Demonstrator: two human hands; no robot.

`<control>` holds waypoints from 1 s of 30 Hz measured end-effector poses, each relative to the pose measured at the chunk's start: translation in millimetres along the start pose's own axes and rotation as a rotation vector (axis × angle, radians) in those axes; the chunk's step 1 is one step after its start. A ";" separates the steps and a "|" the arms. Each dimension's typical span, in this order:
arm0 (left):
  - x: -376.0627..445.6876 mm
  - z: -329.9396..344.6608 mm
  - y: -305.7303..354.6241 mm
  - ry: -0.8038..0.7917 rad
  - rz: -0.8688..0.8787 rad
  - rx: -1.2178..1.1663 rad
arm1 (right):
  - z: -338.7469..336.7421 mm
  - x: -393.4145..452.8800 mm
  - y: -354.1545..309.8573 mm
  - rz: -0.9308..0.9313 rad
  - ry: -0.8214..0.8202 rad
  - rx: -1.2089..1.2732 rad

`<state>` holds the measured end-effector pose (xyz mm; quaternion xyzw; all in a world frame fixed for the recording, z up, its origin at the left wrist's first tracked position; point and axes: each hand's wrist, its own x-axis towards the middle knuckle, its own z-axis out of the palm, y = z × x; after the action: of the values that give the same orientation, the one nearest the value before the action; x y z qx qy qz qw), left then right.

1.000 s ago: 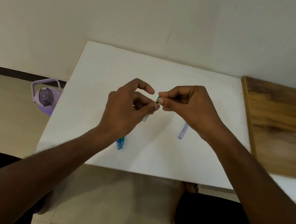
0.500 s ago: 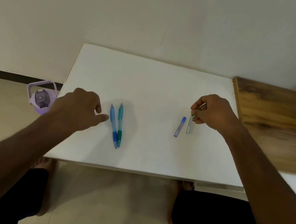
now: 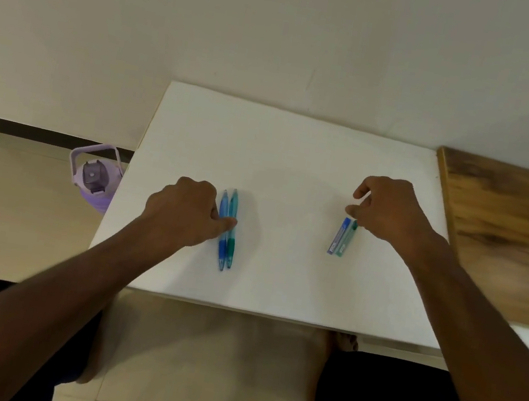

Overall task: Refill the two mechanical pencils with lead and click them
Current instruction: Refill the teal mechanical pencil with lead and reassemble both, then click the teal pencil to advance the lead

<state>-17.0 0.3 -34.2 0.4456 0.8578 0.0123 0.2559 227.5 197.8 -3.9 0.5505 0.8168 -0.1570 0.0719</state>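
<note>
- Across the middle of the frame lies our worktop point(image 3: 291, 156), a flat white matte slab with straight edges; a plank of dark-grained wood point(image 3: 507, 232) butts against it at the right of the frame.
- Left of centre, two mechanical pencils lie side by side and touching, both slim translucent plastic tubes with darker grip sleeves toward the lower end: the blue pencil point(image 3: 223, 228) on the left, the teal pencil point(image 3: 232, 228) on the right.
- Our left hand point(image 3: 184, 213) rests knuckles-up just left of the pencils, its fingers curled under; the thumb reaches across both barrels at mid-length and presses on them. We cannot tell whether the curled fingers hold anything beneath the palm.
- Right of centre, well apart from the pencils, two lead cases lie together and touching: the blue lead case point(image 3: 338, 235), a thin flat rectangular box with a pale label, and the teal lead case point(image 3: 347, 239) beside it, of the same shape.
- Our right hand point(image 3: 389, 209) sits at the upper end of the cases with fingers loosely bent and spread; fingertips lie at the top of the teal case, though whether they pinch it or merely touch it we cannot tell.
- At the left of the frame, on the tiled floor beside the worktop, stands a lilac plastic bottle point(image 3: 95, 178) with a looped carry handle and a grey lid.
- Along the bottom of the frame, our knees in dark cloth and bare feet show on smooth cream tiles.
</note>
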 end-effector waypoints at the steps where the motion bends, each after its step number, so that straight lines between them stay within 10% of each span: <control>1: 0.2 0.7 1.3 0.003 0.004 -0.013 | -0.6 -4.1 -10.5 -0.054 0.072 0.065; 10: 2.7 4.6 24.2 0.002 0.044 -0.329 | 51.4 -29.7 -109.5 -0.162 -0.372 0.400; 30: 7.4 10.1 30.0 0.244 0.105 -0.589 | 69.9 -16.1 -125.2 -0.207 -0.003 0.128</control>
<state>6.8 22.0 -38.6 0.3911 0.8176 0.3266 0.2681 114.4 117.1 -42.7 0.4663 0.8575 -0.2162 0.0211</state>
